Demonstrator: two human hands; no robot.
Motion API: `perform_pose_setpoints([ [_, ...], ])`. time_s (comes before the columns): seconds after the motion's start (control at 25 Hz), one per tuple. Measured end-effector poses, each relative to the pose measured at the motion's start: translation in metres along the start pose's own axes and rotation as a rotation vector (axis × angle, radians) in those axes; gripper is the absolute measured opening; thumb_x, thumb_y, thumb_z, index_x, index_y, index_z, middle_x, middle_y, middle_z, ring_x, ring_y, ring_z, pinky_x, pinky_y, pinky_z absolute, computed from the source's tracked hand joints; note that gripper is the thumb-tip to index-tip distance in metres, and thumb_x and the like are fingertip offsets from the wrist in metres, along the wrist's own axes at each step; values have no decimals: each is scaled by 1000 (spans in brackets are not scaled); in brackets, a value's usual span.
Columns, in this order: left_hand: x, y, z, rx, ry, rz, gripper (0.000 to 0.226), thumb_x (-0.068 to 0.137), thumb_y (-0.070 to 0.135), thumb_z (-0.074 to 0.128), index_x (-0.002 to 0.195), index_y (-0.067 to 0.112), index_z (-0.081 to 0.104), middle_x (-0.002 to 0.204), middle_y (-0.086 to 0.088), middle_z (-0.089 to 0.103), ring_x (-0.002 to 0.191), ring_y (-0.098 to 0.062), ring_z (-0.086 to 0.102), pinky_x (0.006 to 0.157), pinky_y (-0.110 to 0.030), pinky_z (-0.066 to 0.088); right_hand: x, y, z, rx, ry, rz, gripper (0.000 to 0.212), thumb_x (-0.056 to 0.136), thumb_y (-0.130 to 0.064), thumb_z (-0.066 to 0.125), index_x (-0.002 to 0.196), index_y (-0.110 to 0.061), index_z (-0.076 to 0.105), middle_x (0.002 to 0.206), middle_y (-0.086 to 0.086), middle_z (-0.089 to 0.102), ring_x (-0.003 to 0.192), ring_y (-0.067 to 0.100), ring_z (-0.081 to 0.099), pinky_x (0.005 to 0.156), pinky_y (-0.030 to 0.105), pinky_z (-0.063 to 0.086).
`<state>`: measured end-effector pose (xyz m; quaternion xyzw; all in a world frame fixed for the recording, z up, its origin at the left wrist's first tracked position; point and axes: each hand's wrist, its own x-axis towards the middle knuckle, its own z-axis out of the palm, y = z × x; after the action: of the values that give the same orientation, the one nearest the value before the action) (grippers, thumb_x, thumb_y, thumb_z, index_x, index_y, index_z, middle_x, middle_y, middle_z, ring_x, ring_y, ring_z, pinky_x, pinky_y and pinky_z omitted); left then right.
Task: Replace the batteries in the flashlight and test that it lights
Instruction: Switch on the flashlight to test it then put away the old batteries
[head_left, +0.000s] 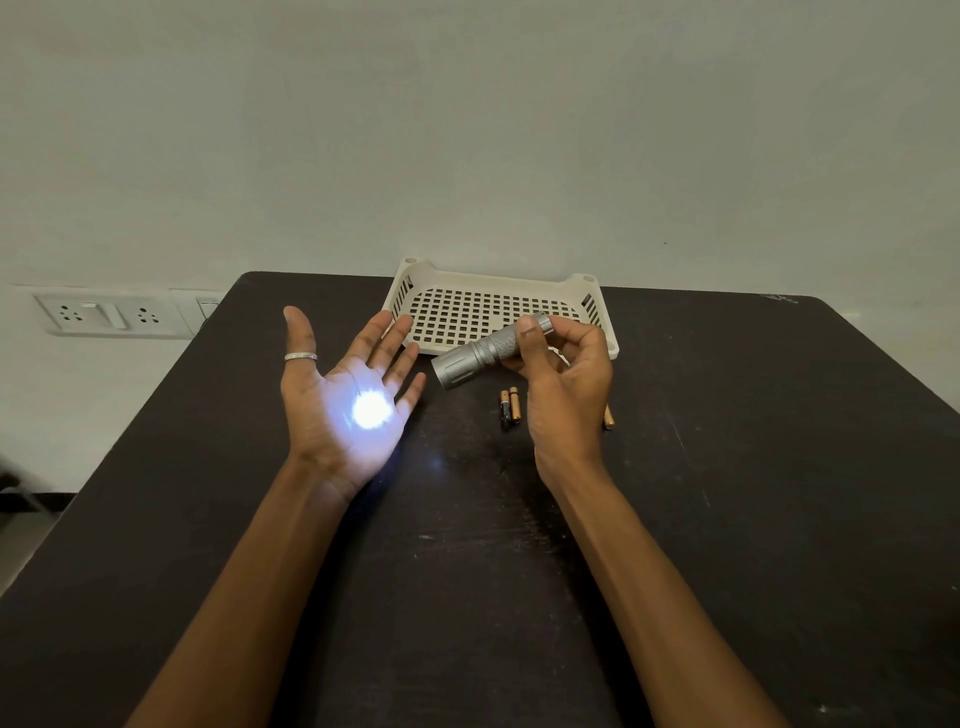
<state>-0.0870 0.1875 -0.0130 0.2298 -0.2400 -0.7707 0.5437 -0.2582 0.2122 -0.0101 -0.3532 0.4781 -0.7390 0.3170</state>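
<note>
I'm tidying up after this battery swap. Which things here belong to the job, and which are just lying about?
Job: flashlight, lit, held by the right hand; left hand catching its beam; loose batteries on the table.
Lying about: perforated tray; wall sockets.

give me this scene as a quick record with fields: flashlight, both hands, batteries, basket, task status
flashlight: silver, held above the table, head aimed at the left palm
right hand: grips the flashlight's tail end
left hand: open, palm up, bright light spot on it; ring on the thumb
loose batteries: two side by side on the table
third battery: partly hidden behind the right hand
basket: white, perforated, at the table's far edge
task status: flashlight lights
</note>
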Motion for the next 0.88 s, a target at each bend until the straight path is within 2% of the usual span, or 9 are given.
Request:
perform_pose_setpoints([
  [0.16,-1,0,-1,65,-15,4,98,77,87,37,148,18,45,146,-1,55,143,-22,39,121,-47,19,3,-2,-4,-9,32,0,14,95,-15,70,103,-9,60,100,1,70,89,8,73,80,29,62],
  [0.36,-1,-1,-1,93,-24,2,101,77,89,32,150,19,42,147,2,55,142,-20,40,121,-47,20,13,-2,-14,-14,112,10,13,95,-19,71,97,-15,59,98,6,71,85,15,74,80,35,63],
  [0.52,-1,0,-2,82,-28,4,101,78,89,32,150,19,41,146,2,55,142,-19,40,121,-47,21,16,-1,-17,-6,124,26,15,94,-20,71,99,-13,59,102,11,71,90,20,74,78,32,62],
  [0.64,-1,0,-2,73,-29,4,100,78,88,32,150,19,42,146,1,55,142,-19,39,121,-46,20,16,0,-16,6,112,29,16,94,-20,71,102,-15,58,102,9,71,89,16,73,78,29,61],
  [0.76,0,0,-4,73,-33,5,100,78,88,34,149,19,43,145,1,57,141,-20,41,120,-47,22,16,2,-15,60,90,44,28,93,-20,73,112,-15,53,115,17,67,103,27,72,81,32,62],
  [0.88,0,0,-4,115,-16,-3,91,82,82,39,146,17,47,140,-1,61,134,-21,52,117,-46,32,16,2,-15,72,66,59,39,92,-19,73,122,-10,50,117,18,66,99,23,72,81,34,62],
])
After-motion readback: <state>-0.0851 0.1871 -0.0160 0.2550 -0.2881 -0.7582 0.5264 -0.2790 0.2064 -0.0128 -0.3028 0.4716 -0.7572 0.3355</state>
